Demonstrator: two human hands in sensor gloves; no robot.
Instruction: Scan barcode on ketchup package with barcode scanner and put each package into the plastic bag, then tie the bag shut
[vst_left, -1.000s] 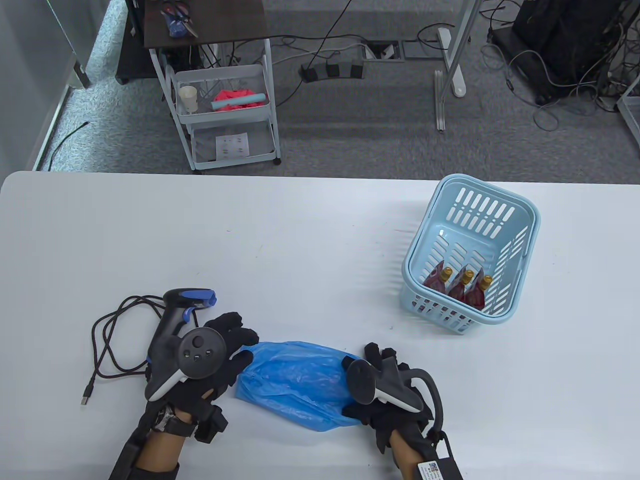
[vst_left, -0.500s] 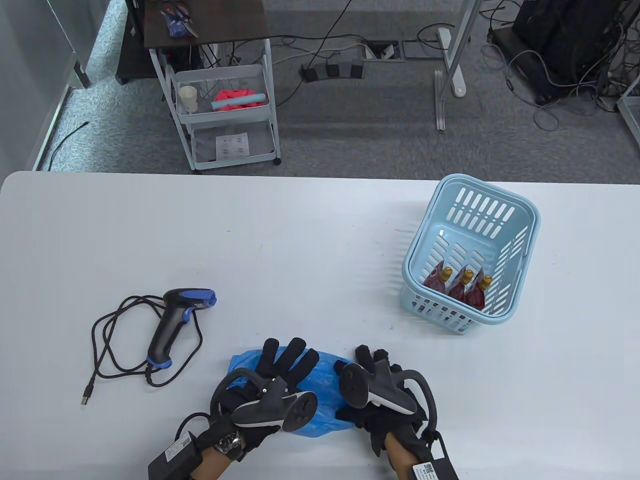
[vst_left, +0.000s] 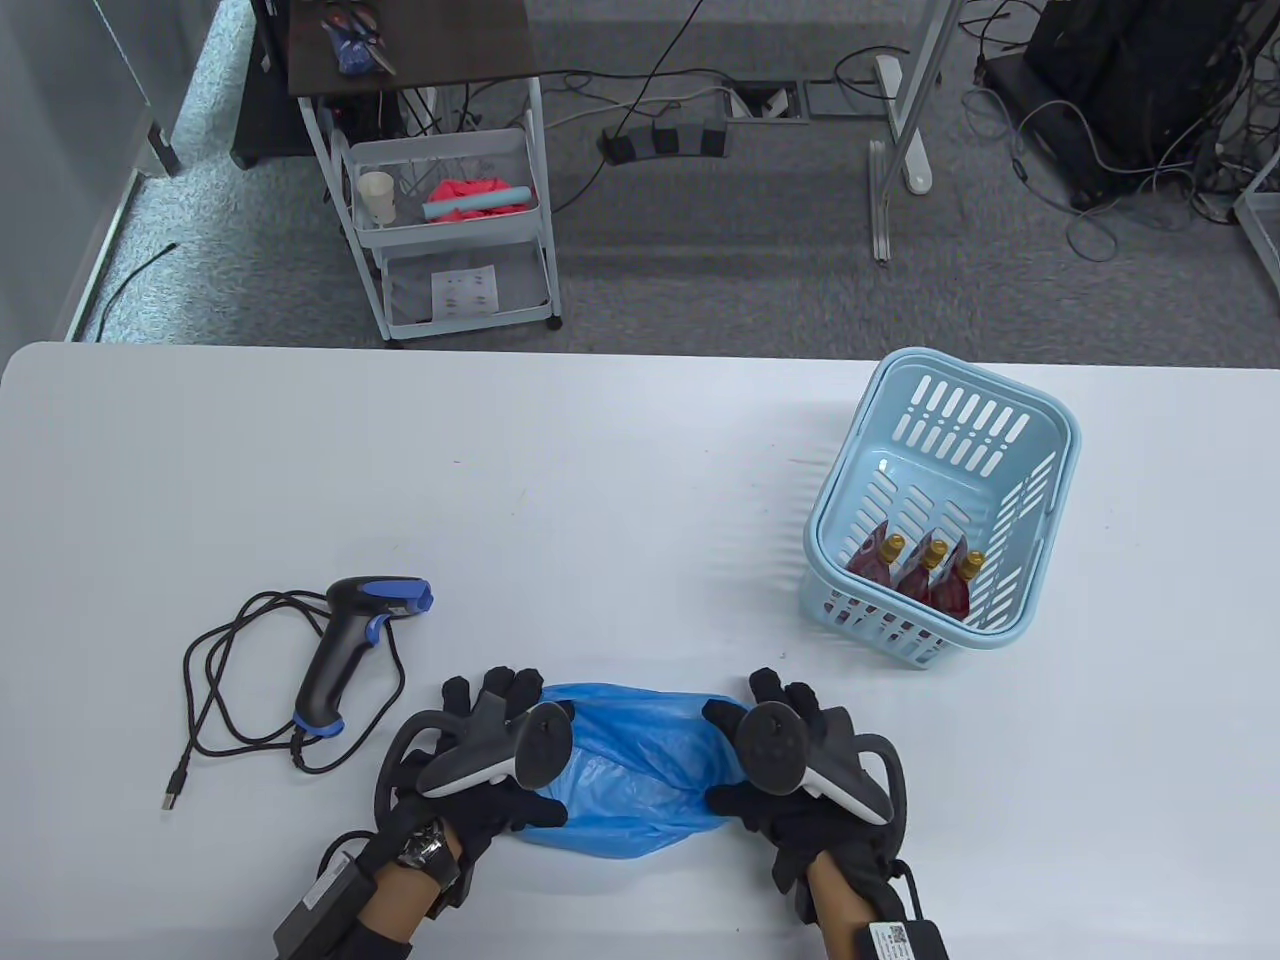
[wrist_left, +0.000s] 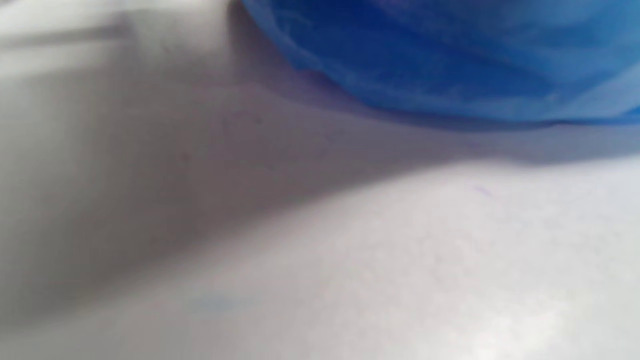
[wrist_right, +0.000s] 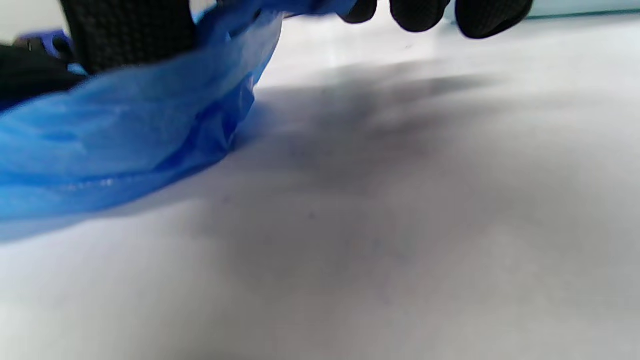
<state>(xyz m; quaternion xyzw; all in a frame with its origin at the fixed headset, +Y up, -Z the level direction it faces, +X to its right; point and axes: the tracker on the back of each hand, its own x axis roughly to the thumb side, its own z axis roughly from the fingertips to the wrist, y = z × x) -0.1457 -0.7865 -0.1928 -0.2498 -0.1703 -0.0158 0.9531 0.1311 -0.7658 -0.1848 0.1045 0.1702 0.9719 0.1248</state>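
A crumpled blue plastic bag (vst_left: 640, 775) lies near the table's front edge. My left hand (vst_left: 520, 750) grips its left edge and my right hand (vst_left: 730, 755) grips its right edge, with the bag stretched between them. In the right wrist view the bag (wrist_right: 100, 150) passes under my thumb (wrist_right: 130, 35), while the other fingertips (wrist_right: 420, 15) hang above the table. The left wrist view shows only the bag (wrist_left: 450, 60), blurred. The black and blue barcode scanner (vst_left: 350, 650) lies free to the left. Three red ketchup packages (vst_left: 910, 575) stand in the light blue basket (vst_left: 1040, 520).
The scanner's black cable (vst_left: 220, 680) loops on the white table (vst_left: 600, 480) at the left, ending in a USB plug. The basket stands at the right, away from both hands. A white trolley (vst_left: 450, 230) stands on the floor beyond the table's far edge.
My left hand left the scanner, crossed to the bag and took its left edge. My right hand shifted slightly right. The bag is now pulled wider between both hands.
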